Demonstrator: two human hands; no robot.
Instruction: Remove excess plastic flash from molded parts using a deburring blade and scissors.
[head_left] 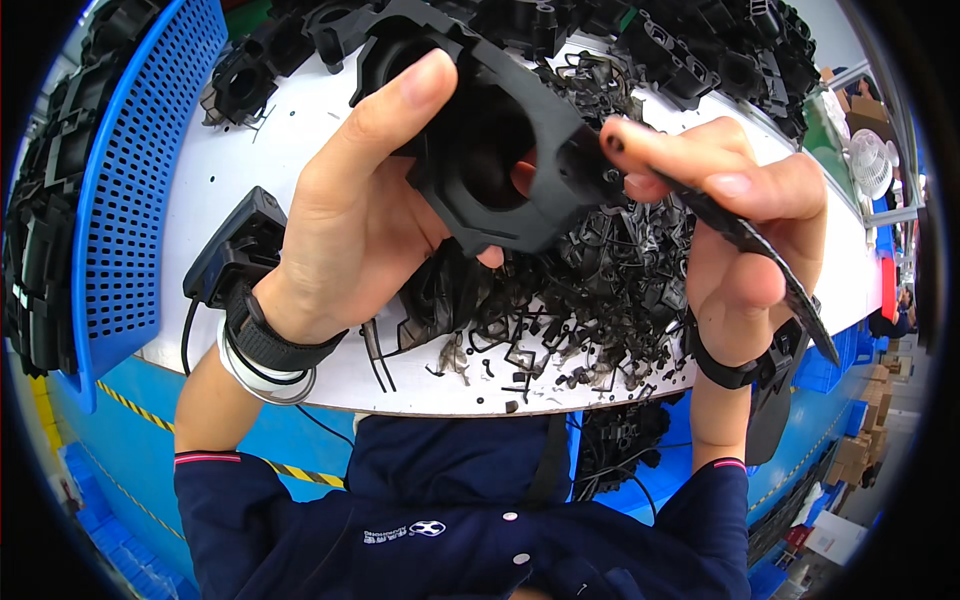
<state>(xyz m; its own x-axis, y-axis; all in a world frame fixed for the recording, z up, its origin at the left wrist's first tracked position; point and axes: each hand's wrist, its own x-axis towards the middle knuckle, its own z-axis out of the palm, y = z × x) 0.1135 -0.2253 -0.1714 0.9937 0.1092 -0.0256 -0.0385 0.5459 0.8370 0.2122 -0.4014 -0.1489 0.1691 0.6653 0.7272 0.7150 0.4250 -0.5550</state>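
A black moulded plastic part with large round openings is raised over the table in my left hand. The left thumb lies along its upper left side, and fingertips show through an opening and under its lower edge. My right hand is closed on a long, thin, dark blade-like tool, which slants down to the right across the palm. Its upper end is close to the part's right side, where the right index fingertip, marked with a dark smudge, also sits. Whether the tool touches the part I cannot tell.
Black plastic scraps are heaped on the white table below my hands. More black moulded parts crowd the back. At the left stands a blue perforated basket, with black parts stacked beyond it. A white fan is far right.
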